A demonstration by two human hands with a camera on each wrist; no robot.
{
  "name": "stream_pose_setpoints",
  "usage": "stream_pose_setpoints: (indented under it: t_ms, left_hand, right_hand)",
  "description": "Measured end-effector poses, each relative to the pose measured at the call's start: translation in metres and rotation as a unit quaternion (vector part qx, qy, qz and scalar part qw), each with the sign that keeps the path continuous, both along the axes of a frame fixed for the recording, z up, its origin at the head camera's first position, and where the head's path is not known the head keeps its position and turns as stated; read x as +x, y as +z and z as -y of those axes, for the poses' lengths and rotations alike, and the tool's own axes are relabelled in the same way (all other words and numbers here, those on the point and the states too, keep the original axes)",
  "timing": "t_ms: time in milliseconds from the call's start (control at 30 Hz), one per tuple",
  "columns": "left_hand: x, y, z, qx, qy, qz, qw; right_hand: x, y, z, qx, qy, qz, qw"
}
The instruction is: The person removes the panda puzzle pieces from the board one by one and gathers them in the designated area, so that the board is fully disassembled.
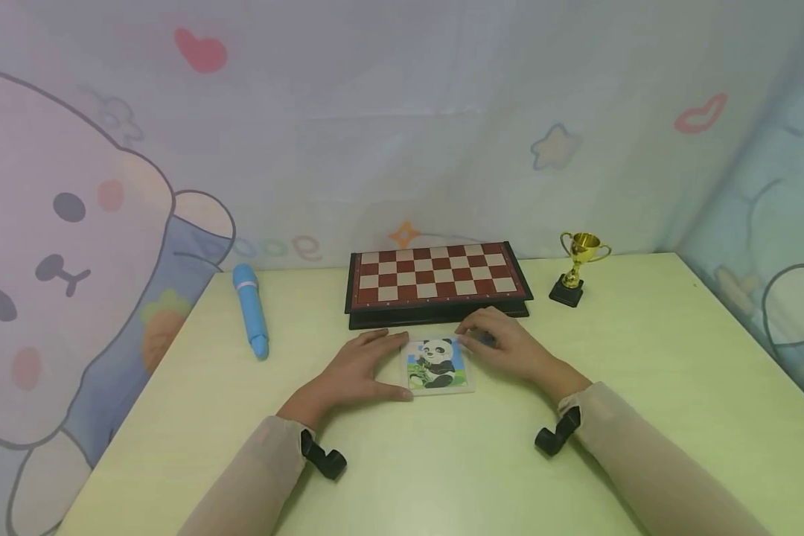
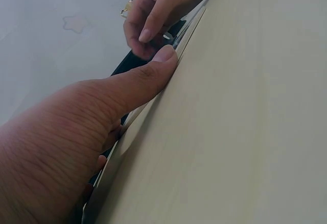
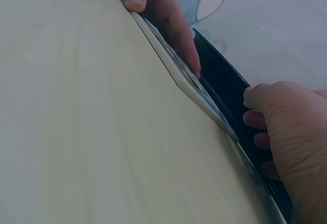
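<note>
A small square panda picture point(image 1: 437, 365) in a white frame lies flat in front of the chessboard point(image 1: 435, 274). My left hand point(image 1: 351, 376) spans its left side, with the thumb near the front corner and a finger near the back corner. Seen from the left wrist, that thumb point(image 2: 163, 55) rests at the picture's edge. My right hand point(image 1: 509, 346) is at the picture's right back corner, its fingers loosely bent. The right wrist view shows nothing between those fingers point(image 3: 254, 118). A small dark patch shows under this hand in the head view.
The chessboard stands on a black base close behind both hands. To the left lies a blue toy microphone point(image 1: 251, 309); a gold trophy cup point(image 1: 579, 264) on a black base stands back right. A printed cloth point(image 1: 388, 149) hangs behind the pale table point(image 1: 435, 476).
</note>
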State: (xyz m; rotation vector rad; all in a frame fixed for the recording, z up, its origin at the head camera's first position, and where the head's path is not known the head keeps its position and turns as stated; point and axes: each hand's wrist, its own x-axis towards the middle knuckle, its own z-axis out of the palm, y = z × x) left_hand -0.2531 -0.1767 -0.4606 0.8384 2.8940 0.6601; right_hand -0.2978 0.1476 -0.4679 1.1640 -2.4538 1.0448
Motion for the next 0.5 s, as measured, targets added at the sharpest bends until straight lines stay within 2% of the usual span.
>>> stream_pose_setpoints:
  t_ms: [300, 500]
  left_hand:
    - [0.000, 0.001, 0.001, -0.005, -0.005, -0.008, 0.9999]
    - [0.000, 0.000, 0.001, -0.010, -0.004, 0.003, 0.9999]
  right_hand:
    - [-0.007, 0.002, 0.047, 0.028, 0.038, -0.019, 0.999]
    - [-0.008, 0.000, 0.062, 0.061, 0.044, -0.022, 0.997]
